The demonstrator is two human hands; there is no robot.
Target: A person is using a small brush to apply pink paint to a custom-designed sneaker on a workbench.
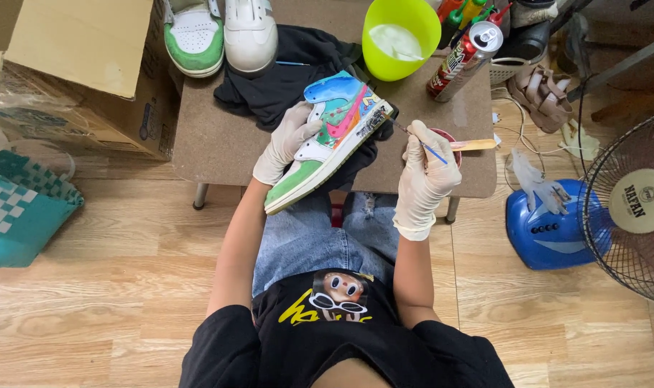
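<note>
Two gloved hands work here, and three sneakers are in view. One painted sneaker (332, 136) is in the hands; two more stand at the far edge of the small brown table (219, 144): a green and white sneaker (194, 34) and a white sneaker (250, 32) just beside it. There is one lime green bowl (401, 36), one spray can (463, 61) lying near it, one black cloth (284, 79), one cardboard box (83, 65) to the left, and one blue fan (593, 215) on the floor to the right.

The left hand (287, 140) is closed around the heel part of the painted sneaker, with the fingers curled over the white collar, and it holds the shoe tilted above the table edge, with the toe pointing down toward the person's lap. The right hand (424, 169) is closed in a pinch on one thin paintbrush (417, 140) with a blue handle. The brush tip reaches the upper side of the sneaker, near the dark pattern by the ankle, so the shoe lies just left of this hand. Behind the right hand there is one small red cup (450, 140) with one wooden stick (474, 144) across it.
</note>
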